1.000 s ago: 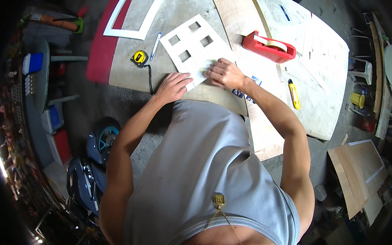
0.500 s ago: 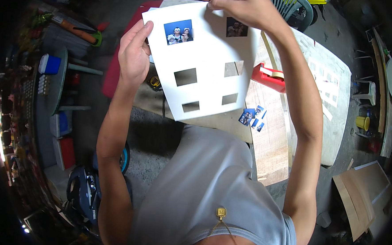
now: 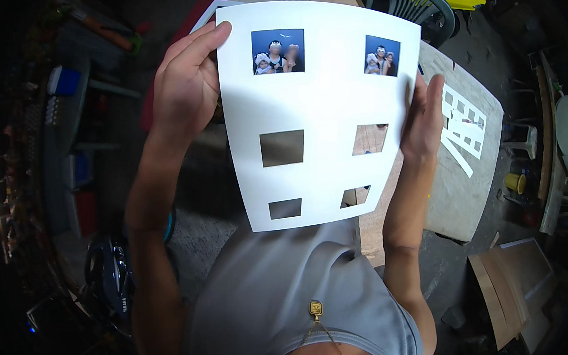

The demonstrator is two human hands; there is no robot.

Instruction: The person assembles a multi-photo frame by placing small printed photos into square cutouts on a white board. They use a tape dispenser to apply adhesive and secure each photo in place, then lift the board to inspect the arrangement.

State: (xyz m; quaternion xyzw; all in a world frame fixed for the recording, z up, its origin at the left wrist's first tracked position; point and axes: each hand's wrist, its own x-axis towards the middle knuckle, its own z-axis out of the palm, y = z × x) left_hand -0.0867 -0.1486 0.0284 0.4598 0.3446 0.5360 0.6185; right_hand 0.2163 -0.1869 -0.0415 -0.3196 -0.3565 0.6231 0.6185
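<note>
Left hand [image 3: 186, 85] & right hand [image 3: 423, 117] gripped white multi-window photo mat [image 3: 319, 115] by its side edges, raised above workbench [image 3: 463, 187]; approx. 2 of 6 openings showed photos, 4 unfilled.

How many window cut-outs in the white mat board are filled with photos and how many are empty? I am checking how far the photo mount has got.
White mat board, held up by the left hand and the right hand:
Windows with photos: 2
Empty windows: 4
Total windows: 6
</note>
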